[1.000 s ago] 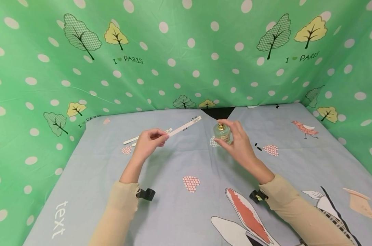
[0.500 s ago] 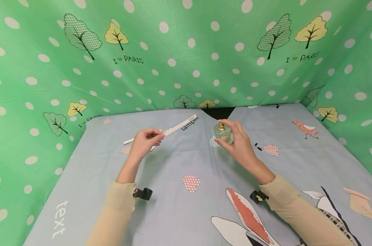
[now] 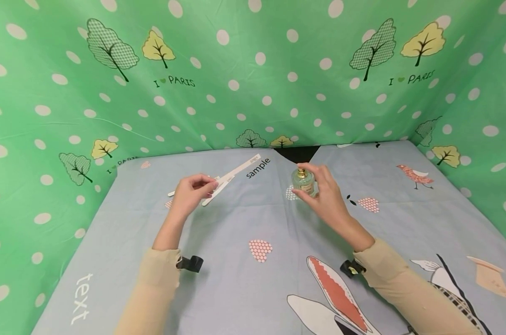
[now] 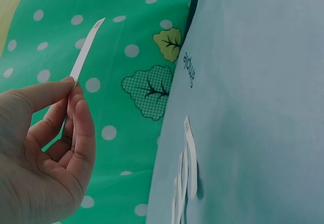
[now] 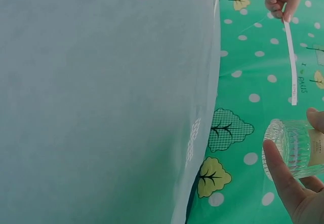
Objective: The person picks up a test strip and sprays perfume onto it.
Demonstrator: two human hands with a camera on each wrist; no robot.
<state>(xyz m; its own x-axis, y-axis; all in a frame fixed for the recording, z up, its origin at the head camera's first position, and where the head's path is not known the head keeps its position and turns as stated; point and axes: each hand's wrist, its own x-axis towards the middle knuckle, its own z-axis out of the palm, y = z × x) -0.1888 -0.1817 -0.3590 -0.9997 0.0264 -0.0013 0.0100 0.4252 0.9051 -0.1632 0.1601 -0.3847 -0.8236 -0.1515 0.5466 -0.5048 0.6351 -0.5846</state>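
In the head view my left hand pinches one end of a white perfume test strip between thumb and fingers. The strip points up and to the right, above the table, as the left wrist view also shows. My right hand grips a clear ribbed-glass perfume bottle with a gold spray top. A fingertip is at the spray top and the thumb is at the base. In the right wrist view, the bottle has a pale label. The strip's free end is apart from the bottle.
Several other white test strips lie on the grey-blue printed tablecloth, partly behind my left hand in the head view. A green dotted curtain closes off the back and both sides. Each wrist wears a black camera strap.
My left hand has moved left with the pinched strip, drawing it away from the bottle. More of the strips on the table now shows. The right hand and bottle have stayed almost still.
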